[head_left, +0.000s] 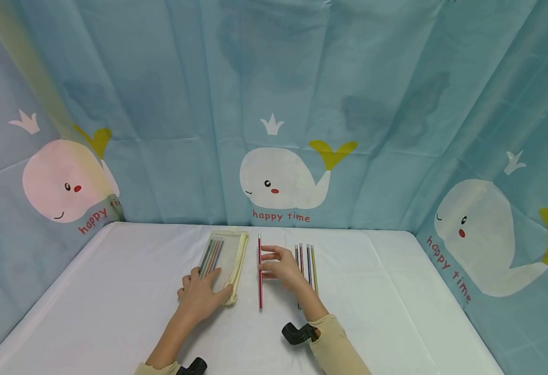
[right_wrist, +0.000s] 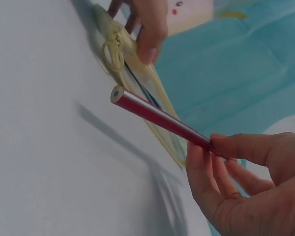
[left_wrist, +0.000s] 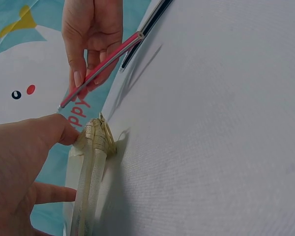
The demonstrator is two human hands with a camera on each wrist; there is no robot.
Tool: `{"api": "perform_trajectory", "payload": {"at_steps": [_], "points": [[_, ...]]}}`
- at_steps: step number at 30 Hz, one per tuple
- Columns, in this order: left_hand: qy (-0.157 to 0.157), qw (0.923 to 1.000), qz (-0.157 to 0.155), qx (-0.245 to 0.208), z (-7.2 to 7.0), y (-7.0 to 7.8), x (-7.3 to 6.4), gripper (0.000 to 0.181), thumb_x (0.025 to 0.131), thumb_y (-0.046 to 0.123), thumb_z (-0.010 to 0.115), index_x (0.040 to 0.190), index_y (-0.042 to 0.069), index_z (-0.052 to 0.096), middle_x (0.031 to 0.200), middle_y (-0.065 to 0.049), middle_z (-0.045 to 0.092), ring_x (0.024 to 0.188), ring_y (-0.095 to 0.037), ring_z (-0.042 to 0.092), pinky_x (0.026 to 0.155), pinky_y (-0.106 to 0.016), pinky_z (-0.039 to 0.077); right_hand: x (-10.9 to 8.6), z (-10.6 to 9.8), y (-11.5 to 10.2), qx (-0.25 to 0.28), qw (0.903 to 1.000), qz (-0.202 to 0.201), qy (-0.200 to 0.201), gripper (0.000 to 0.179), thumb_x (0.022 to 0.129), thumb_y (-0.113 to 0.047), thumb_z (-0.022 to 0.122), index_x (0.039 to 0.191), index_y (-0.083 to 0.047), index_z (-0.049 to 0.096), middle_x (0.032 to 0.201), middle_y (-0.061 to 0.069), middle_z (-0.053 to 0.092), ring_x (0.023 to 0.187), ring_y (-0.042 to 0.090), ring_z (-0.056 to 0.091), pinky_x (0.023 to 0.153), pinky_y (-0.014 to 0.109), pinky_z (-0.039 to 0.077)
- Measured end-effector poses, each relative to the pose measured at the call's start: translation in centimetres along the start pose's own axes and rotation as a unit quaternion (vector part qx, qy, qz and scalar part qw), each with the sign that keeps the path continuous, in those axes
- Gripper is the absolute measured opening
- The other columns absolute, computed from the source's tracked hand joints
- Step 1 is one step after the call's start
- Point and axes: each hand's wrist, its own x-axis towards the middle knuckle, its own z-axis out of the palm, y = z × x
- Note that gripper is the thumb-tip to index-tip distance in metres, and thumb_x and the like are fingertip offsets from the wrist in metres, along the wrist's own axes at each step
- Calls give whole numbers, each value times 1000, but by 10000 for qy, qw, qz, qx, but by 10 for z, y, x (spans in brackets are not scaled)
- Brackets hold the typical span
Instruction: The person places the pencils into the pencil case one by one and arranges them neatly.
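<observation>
My right hand (head_left: 280,266) pinches a red pencil (head_left: 260,276) between thumb and fingertips. In the right wrist view the pencil (right_wrist: 162,118) points its flat, unsharpened end at the camera, and its shadow falls apart from it on the cloth. Left of it lies a see-through pencil case (head_left: 229,255) with a pale yellow zip edge and several pencils (head_left: 213,252) inside. My left hand (head_left: 201,297) rests across the near part of the case with spread fingers. Its thumb touches the zip end (left_wrist: 96,135) in the left wrist view.
Several more pencils (head_left: 308,260) lie side by side on the white tablecloth (head_left: 395,302), right of the red one and partly behind my right hand and forearm. A blue curtain (head_left: 175,172) printed with whales encloses the table's back and sides.
</observation>
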Motion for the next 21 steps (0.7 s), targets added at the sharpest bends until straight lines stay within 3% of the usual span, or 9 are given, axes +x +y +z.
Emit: {"api": "perform_trajectory", "payload": {"at_steps": [21], "points": [[-72,9999,-41,-65,-2,-1,1,72,94,52,66,148,4,59,150,-44,35,134,-63,36,95,-76,36,8,16,9,113,9998,-94,-122,49,91,9,72,139,9,61,119,25,69,85,17,72,73,37,64]]}}
